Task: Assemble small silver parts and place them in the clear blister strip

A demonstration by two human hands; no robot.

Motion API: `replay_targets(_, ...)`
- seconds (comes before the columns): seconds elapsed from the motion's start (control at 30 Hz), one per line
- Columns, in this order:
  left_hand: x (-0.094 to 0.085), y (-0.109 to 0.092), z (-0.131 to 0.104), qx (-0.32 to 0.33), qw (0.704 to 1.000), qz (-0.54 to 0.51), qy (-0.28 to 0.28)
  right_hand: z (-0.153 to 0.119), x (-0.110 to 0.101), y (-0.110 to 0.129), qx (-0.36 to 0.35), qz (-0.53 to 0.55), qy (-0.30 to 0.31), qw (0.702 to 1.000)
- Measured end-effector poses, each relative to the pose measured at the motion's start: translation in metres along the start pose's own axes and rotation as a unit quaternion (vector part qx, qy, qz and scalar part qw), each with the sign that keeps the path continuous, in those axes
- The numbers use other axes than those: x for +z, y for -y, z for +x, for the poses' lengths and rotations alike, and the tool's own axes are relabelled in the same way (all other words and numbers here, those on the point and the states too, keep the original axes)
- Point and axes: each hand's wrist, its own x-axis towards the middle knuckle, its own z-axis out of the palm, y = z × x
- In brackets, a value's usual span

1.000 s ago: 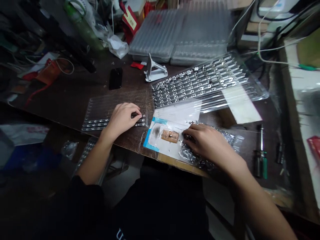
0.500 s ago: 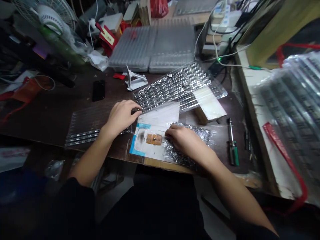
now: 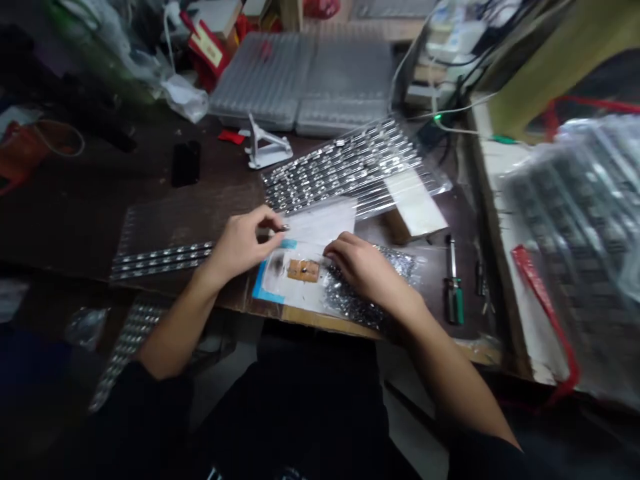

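Note:
My left hand (image 3: 245, 243) pinches a small shiny metal part (image 3: 285, 228) between thumb and forefinger, above a white sheet edged with blue tape (image 3: 265, 293). My right hand (image 3: 357, 263) rests at the left side of a heap of small metal pieces (image 3: 353, 300), its fingertips pressed together. Whatever they hold, if anything, is too small to make out. Between the hands lies a small brown block (image 3: 303, 270) with a dark spot in its middle. Just beyond, a clear ribbed tray (image 3: 340, 167) carries rows of shiny metal parts.
A white-topped block (image 3: 417, 203) props the tray's right side. At right lies a green-handled screwdriver (image 3: 454, 293). Another clear tray (image 3: 160, 260) with filled rows is at left, below a black phone (image 3: 185, 163). A white stand (image 3: 267, 147) and plastic cases (image 3: 260, 80) sit behind.
My left hand has drawn back from the tray's near left corner toward the white sheet, a small metal part now in its fingers. My right hand stays by the heap. The view has shifted slightly.

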Motion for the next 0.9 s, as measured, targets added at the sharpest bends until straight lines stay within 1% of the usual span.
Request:
replay_targets(0.1,0.014,-0.008,-0.027,0.007,0.997,-0.079,0.001,0.003,0.005,-0.001,-0.013,0.032,-0.027,0.999)
replay_targets(0.17,0.027,-0.008,-0.044,0.000,0.995,-0.101,0.000,0.006,0.008,-0.001,-0.021,0.063,-0.042,0.997)
replay_targets(0.23,0.037,-0.005,-0.057,0.000,0.993,-0.119,-0.001,0.007,0.010,0.001,-0.012,0.084,-0.052,0.995)
replay_targets(0.3,0.045,-0.003,-0.065,0.025,0.990,-0.139,-0.005,0.008,0.013,0.004,0.006,0.088,-0.063,0.994)
replay_targets(0.37,0.049,-0.001,-0.068,0.062,0.986,-0.153,-0.007,0.010,0.016,0.006,0.003,0.081,-0.080,0.994)
replay_targets(0.43,0.051,-0.001,-0.067,0.091,0.984,-0.155,-0.003,0.011,0.019,0.006,-0.016,0.073,-0.091,0.993)
replay_targets(0.53,0.055,0.000,-0.065,0.105,0.986,-0.127,0.000,0.013,0.023,0.006,-0.031,0.070,-0.092,0.993)
replay_targets(0.67,0.058,0.001,-0.066,0.124,0.986,-0.106,-0.020,0.011,0.027,0.007,-0.031,0.049,-0.080,0.995)
replay_targets(0.8,0.059,0.001,-0.068,0.127,0.987,-0.102,-0.015,0.009,0.032,0.014,-0.002,-0.033,-0.055,0.998)
replay_targets(0.9,0.060,0.001,-0.069,0.130,0.987,-0.098,-0.010,0.009,0.036,0.017,0.013,-0.100,-0.048,0.994)
